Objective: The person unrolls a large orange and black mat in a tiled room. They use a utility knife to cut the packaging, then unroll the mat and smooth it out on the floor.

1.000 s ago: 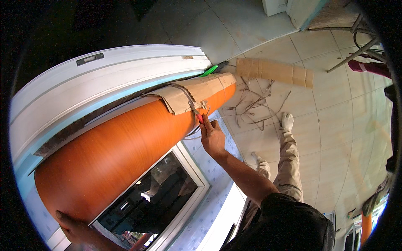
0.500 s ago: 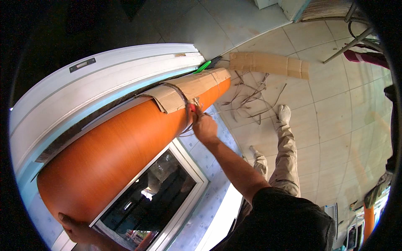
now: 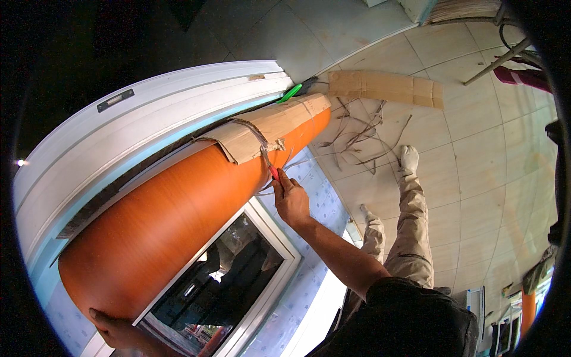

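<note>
A large orange wood-grain roll (image 3: 172,226) runs diagonally from lower left to upper middle. A torn cardboard sleeve (image 3: 244,134) wraps its far part, bound by a dark strap (image 3: 254,131). My right hand (image 3: 291,199) is closed around the red handle of a slim knife (image 3: 274,172), its thin grey blade against the strap at the cardboard's edge. At the roll's near end, my left hand (image 3: 112,329) holds the rim with one finger stretched up; the other fingers are mostly hidden.
Behind the roll runs a white door frame (image 3: 196,89) with a green object (image 3: 290,93) at its far end. Loose cut straps (image 3: 363,134) and a flat cardboard strip (image 3: 386,88) lie on the tiled floor. A white-framed glass pane (image 3: 220,285) sits beside the roll.
My right hand has drawn back slightly from the cardboard, toward me, exposing more of the blade. My left hand stays at the roll's end; the whole view has shifted a little.
</note>
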A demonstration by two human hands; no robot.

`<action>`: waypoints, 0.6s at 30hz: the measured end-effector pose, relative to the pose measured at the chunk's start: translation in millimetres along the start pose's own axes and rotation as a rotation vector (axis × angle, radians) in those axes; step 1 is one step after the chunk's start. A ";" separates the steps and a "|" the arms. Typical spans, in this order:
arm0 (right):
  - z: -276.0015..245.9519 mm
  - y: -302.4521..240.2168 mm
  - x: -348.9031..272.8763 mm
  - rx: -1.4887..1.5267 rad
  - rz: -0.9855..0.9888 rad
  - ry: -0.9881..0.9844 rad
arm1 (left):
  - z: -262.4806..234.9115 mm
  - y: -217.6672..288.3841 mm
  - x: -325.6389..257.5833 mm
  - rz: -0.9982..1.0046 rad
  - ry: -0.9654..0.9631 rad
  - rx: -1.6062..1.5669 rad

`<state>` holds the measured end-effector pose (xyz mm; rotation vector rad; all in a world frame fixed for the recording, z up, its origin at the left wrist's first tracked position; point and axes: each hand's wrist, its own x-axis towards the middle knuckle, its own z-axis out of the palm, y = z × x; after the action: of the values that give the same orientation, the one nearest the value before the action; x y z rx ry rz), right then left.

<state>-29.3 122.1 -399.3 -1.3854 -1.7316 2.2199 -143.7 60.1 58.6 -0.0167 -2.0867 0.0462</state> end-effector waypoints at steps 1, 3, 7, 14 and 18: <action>1.7 -1.2 -1.3 -0.013 0.008 -0.002 | -0.1 -1.3 1.4 -0.083 0.007 0.023; 2.5 -2.4 -0.6 -0.052 0.014 -0.015 | -0.6 -4.7 2.8 -0.008 -0.005 -0.013; 1.5 -4.9 5.6 -0.094 0.002 -0.024 | 0.8 -7.5 -3.1 -0.018 -0.023 -0.017; 46.8 5.2 10.0 -0.119 0.096 0.101 | 6.4 3.9 -17.9 -0.061 -0.051 -0.030; 17.6 80.4 48.1 -0.333 -0.050 0.083 | -1.3 -2.4 -8.8 -0.060 -0.058 -0.014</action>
<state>-30.7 100.6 -492.2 -1.4444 -2.1521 1.8824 -138.3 57.5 51.7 0.0394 -2.1445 -0.0046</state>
